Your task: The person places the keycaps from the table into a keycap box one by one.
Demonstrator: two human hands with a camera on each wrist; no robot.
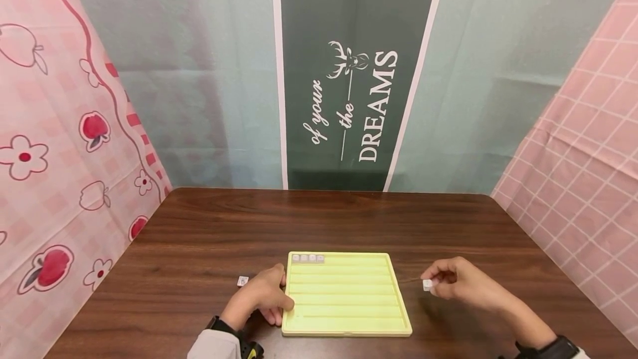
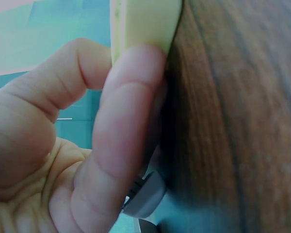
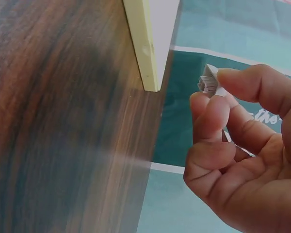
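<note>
A pale yellow tray (image 1: 349,292) with long parallel rows lies on the table. Several white keycaps (image 1: 308,259) sit side by side at the left end of its far row. My left hand (image 1: 266,295) grips the tray's left edge, thumb over the rim; in the left wrist view a finger presses the tray's side wall (image 2: 148,24). To the right of the tray, my right hand (image 1: 461,281) pinches a single white keycap (image 1: 427,285) between thumb and fingertips. In the right wrist view that keycap (image 3: 211,80) shows its hollow underside with a stem.
A loose white keycap (image 1: 242,281) lies on the brown wooden table (image 1: 224,226), left of the left hand. Behind the table hangs a green cloth (image 1: 339,170) with lettering. Pink patterned cloths (image 1: 45,204) flank both sides. Each wrist wears a black strap (image 1: 548,348).
</note>
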